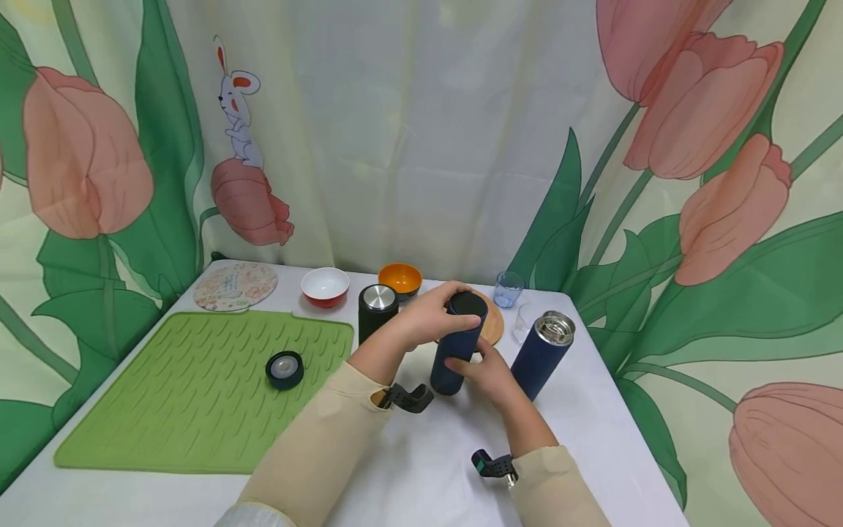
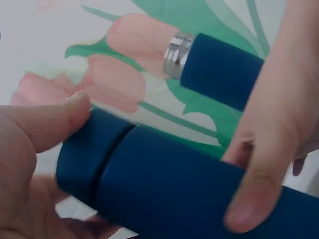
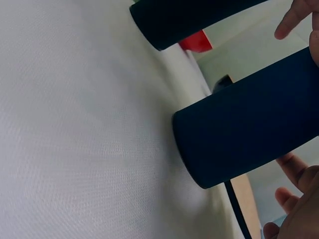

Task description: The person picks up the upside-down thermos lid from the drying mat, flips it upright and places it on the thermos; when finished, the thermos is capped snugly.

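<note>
A dark navy thermos bottle is between both hands, slightly tilted. My left hand grips its dark cap from above, thumb on one side. Lower down, my right hand holds the bottle's body, its thumb lying across the side in the left wrist view. A thin dark gap runs between cap and body. The bottle's base is close over the white table in the right wrist view. Just right of my right hand leans a second navy bottle, uncapped, its steel neck bare.
A black bottle with a steel top stands beside my left forearm. On the green mat lies a black lid. Along the back are a red-and-white bowl, an orange bowl, a wooden board and a blue glass.
</note>
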The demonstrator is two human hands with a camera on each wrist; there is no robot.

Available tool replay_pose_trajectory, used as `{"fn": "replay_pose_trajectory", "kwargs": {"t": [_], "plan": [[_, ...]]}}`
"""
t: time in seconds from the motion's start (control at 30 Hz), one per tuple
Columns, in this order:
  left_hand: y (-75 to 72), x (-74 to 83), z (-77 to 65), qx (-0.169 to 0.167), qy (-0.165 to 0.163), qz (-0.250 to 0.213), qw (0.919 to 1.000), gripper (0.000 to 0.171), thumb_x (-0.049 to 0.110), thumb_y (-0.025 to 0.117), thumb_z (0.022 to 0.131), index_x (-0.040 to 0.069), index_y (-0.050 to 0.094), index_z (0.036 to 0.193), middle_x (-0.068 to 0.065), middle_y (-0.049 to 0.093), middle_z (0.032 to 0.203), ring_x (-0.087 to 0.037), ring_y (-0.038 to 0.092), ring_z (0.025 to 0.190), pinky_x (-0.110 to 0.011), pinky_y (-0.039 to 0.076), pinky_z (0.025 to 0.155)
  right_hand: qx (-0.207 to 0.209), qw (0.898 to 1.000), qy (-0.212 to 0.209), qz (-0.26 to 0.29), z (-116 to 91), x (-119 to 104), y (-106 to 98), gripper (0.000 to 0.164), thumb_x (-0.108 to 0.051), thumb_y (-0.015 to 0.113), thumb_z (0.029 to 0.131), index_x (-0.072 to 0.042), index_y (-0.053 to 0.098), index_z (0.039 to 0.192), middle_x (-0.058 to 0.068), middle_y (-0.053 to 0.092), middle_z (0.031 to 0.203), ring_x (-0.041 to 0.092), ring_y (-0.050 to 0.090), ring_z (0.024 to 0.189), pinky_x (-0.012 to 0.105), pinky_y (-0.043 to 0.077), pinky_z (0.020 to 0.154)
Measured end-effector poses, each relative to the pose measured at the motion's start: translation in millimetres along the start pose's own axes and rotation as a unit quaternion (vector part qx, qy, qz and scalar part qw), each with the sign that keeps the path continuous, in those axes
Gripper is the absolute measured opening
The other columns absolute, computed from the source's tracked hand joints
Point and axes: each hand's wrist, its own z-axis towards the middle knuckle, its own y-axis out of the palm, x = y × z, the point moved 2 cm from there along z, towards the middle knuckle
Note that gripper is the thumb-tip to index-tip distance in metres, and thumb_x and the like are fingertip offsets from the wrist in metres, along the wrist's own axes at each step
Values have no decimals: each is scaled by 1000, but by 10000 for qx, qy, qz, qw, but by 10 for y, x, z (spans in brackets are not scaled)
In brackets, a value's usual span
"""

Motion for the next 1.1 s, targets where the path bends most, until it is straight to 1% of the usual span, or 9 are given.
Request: {"fn": "replay_pose_trajectory", "kwargs": {"t": [0.13, 0.27, 0.37, 0.5, 0.63, 0.77, 0.93, 1.03, 1.1], "plan": [[201, 16, -27, 1191, -241, 593, 9908, 91, 65, 84, 81, 16, 45, 147, -12, 64, 132, -27, 65, 115, -43, 62, 90, 7, 9999, 105, 95, 2, 36, 11, 77, -40, 86, 89, -21, 51, 155, 14, 52, 156, 40, 43, 149, 67, 39, 117], [334, 25, -37, 1941, -176, 1131, 9743, 82, 68, 84, 80, 18, 48, 135, -9, 64, 124, -25, 61, 115, -38, 62, 83, 45, 9998, 95, 170, -2, 50, 15, 77, -37, 85, 90, -20, 49, 157, 14, 49, 160, 39, 43, 149, 63, 43, 113], [262, -8, -34, 1642, 106, 1070, 9805, 69, 59, 83, 86, 21, 54, 136, -5, 67, 123, -23, 64, 113, -39, 61, 86, 53, 10000, 37, 65, 0, 36, 28, 76, -39, 85, 90, -20, 51, 155, 14, 52, 157, 38, 42, 150, 65, 39, 117], [50, -50, -8, 425, 374, 268, 9980, 62, 44, 82, 93, 24, 57, 146, -4, 69, 130, -24, 68, 111, -44, 60, 92, 128, 9999, -32, -82, 15, 12, 35, 74, -40, 86, 89, -23, 54, 153, 13, 56, 153, 39, 41, 153, 69, 30, 123], [-51, -60, 14, -253, 389, -99, 9989, 62, 38, 78, 97, 24, 54, 153, -9, 66, 139, -29, 68, 118, -48, 59, 98, 148, 9999, -57, -67, 31, 9, 35, 73, -37, 86, 89, -24, 53, 153, 14, 58, 152, 39, 42, 153, 69, 27, 125], [56, -61, -29, 539, -8, 185, 9984, 80, 53, 81, 90, 19, 45, 153, -11, 65, 139, -30, 67, 119, -49, 60, 98, 56, 10000, 48, -50, 26, 19, 41, 75, -39, 86, 89, -24, 53, 154, 12, 54, 157, 38, 37, 157, 70, 23, 127], [318, -38, -94, 2001, -406, 668, 9766, 92, 74, 83, 76, 16, 43, 135, -8, 62, 123, -28, 71, 103, -41, 62, 82, 147, 9997, 200, -77, 13, 33, 37, 75, -38, 85, 89, -23, 52, 155, 12, 49, 163, 40, 32, 159, 74, 21, 125], [354, -36, -109, 2204, -265, 944, 9705, 84, 72, 81, 80, 17, 45, 131, -7, 59, 121, -29, 71, 99, -41, 62, 79, 179, 9997, 117, -99, 12, 24, 33, 74, -36, 85, 90, -23, 53, 155, 12, 48, 164, 40, 32, 159, 74, 21, 125], [319, -47, -95, 1995, -84, 997, 9748, 76, 67, 80, 85, 18, 47, 133, -7, 60, 123, -29, 70, 102, -42, 62, 81, 194, 9997, 97, -69, 13, 26, 20, 74, -36, 86, 89, -23, 53, 154, 11, 50, 163, 39, 33, 159, 72, 21, 126]]}}
